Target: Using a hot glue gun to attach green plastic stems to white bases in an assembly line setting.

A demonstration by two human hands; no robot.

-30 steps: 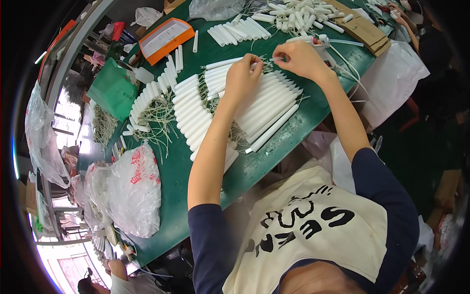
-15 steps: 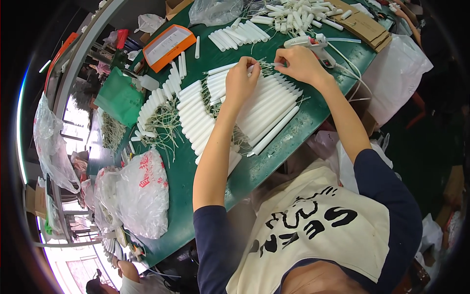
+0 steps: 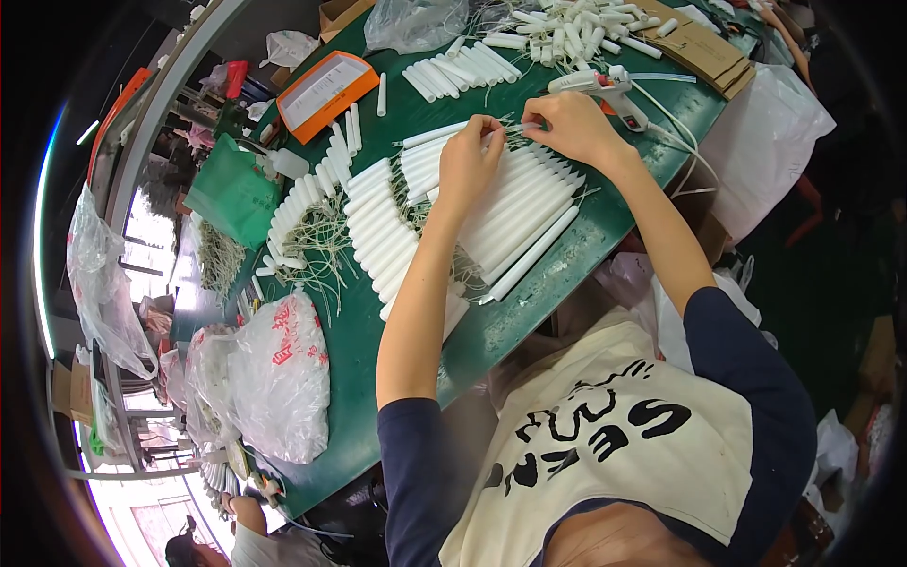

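Both my hands, left (image 3: 470, 163) and right (image 3: 573, 128), fingers pinched on thin pale wick (image 3: 510, 128) over white candle row (image 3: 515, 203); one glue gun (image 3: 605, 87) on green desk (image 3: 529, 312).

Rows of candles (image 3: 510, 203) lie side by side on the table (image 3: 605, 227), directly before the person. Left hand (image 3: 470, 163) and right hand (image 3: 571, 126) rest on the rows' far end. Glue gun (image 3: 605, 87) just behind the right hand. Loose candle heap (image 3: 567, 28) farther back. Tray (image 3: 326, 90) back left. Plastic bag (image 3: 279, 378) at the near left edge.
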